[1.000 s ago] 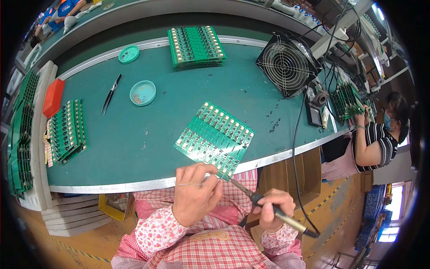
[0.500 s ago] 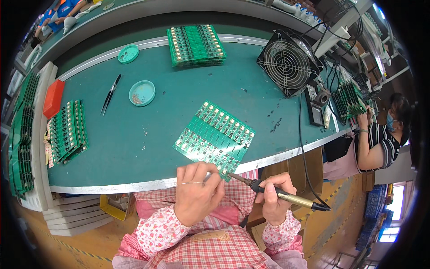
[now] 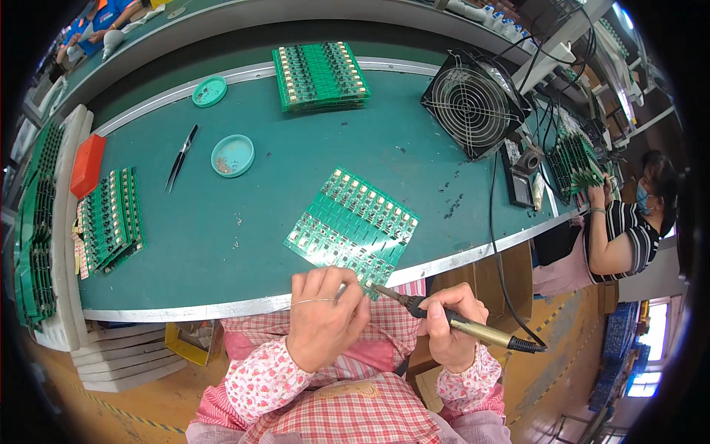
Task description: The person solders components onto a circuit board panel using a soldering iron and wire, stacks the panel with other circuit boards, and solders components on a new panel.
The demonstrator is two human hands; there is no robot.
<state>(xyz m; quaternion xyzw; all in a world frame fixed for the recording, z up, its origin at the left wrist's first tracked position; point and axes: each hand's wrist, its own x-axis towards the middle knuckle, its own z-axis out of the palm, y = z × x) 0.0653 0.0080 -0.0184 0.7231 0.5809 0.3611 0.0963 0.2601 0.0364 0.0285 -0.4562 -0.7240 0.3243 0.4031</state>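
Right grip (image 3: 451, 325) closed around soldering iron (image 3: 458, 325), tip at near edge of green circuit panel (image 3: 353, 226) on table (image 3: 222, 244); left grip (image 3: 325, 318) pinching thin solder wire (image 3: 314, 301); best done with wire fed steadily to the joint, tip held briefly, panel lying flat, cord kept off its 2 rows.

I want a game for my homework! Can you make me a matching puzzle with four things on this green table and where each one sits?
Things:
1. fan
2. tweezers
3. soldering iron
4. red box

Places:
A. in the right hand
B. far left edge of the table
C. back right corner
D. just left of the round dish

Pairs: 1-C, 2-D, 3-A, 4-B
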